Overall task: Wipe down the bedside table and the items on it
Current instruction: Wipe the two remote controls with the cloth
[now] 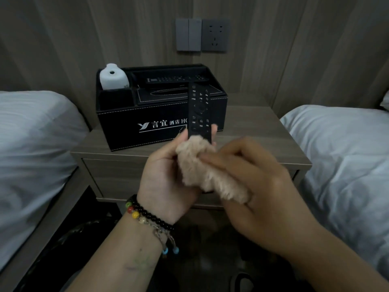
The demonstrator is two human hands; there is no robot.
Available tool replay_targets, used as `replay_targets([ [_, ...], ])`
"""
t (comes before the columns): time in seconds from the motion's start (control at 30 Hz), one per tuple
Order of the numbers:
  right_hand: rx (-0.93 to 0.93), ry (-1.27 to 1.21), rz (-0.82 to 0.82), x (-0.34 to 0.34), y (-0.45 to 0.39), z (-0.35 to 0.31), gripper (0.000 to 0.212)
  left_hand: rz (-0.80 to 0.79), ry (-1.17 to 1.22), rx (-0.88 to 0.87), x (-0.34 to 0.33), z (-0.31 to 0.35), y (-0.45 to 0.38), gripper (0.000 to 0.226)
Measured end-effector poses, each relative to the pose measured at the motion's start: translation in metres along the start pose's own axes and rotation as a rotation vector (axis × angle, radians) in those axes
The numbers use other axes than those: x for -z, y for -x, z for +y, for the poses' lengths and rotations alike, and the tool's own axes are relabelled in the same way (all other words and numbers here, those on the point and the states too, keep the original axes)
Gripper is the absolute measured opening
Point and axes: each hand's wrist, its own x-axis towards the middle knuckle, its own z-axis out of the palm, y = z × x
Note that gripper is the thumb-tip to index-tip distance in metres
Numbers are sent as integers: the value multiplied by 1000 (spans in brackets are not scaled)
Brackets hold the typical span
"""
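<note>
My left hand (166, 175) grips the lower end of a black remote control (200, 110) and holds it upright in front of the bedside table (252, 131). A fluffy beige cloth (208, 175) is bunched around the remote's bottom end. My right hand (259, 180) holds this cloth, fingers pressed on it. Behind the remote, on the wooden table top, stands a black leather organiser box (126, 116) with white lettering. In the box are a white ceramic bottle (113, 77), a second black remote (176, 79) and a tissue slot.
A bed with white bedding (31, 144) lies on the left, another (345, 157) on the right, both close to the table. A light switch (188, 34) and a power socket (214, 35) sit on the wood-panelled wall above. The floor below is dark.
</note>
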Motion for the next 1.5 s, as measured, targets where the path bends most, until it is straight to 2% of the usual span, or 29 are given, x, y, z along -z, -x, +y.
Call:
replay_targets([
  [0.1, -56, -54, 36, 4, -1, 8, 43, 1, -40, -45, -2, -5, -1, 47],
  [0.27, -53, -201, -150, 14, 9, 19, 43, 74, -25, -162, -3, 1, -3, 46],
  [0.43, -125, -282, 68, 14, 0, 23, 39, 37, -8, -100, -5, -7, -6, 49],
  [0.53, -171, -385, -44, 6, 4, 21, 41, 14, 19, -73, -3, -15, -8, 51],
  [0.63, -317, -584, -197, 21, 7, 28, 35, 53, -4, -88, 3, -16, -11, 49],
  [0.7, -396, -687, -142, 38, 5, 35, 28, 72, -49, -85, 7, -16, -12, 45],
  [0.77, -519, -738, 42, 53, 4, 43, 19, 107, -114, -68, 7, -17, -13, 40],
  [0.9, -842, -786, 531, 66, 3, 69, 15, 205, -419, -81, -15, -20, -33, 28],
  [1.0, -1023, -1007, 719, 69, 6, 89, 13, 258, -853, -240, -41, -22, -75, 31],
  [1.07, -1103, -1167, 749, 70, 8, 100, 21, 314, -1229, -302, -51, -26, -116, 38],
  [1.13, -1173, -1164, 777, 70, 8, 109, 20, 384, -1508, -287, -59, -33, -151, 51],
  [1.2, -1199, -1002, 787, 70, 8, 115, 14, 423, -1667, -293, -62, -43, -179, 54],
  [1.33, -1087, -648, 708, 70, 8, 120, 13, 417, -2033, -359, -68, -59, -218, 33],
  [1.4, -1023, -559, 684, 70, 9, 119, 15, 493, -2132, -301, -63, -61, -237, 41],
  [1.5, -976, -501, 661, 71, 10, 120, 20, 641, -2051, -231, -55, -61, -254, 54],
])
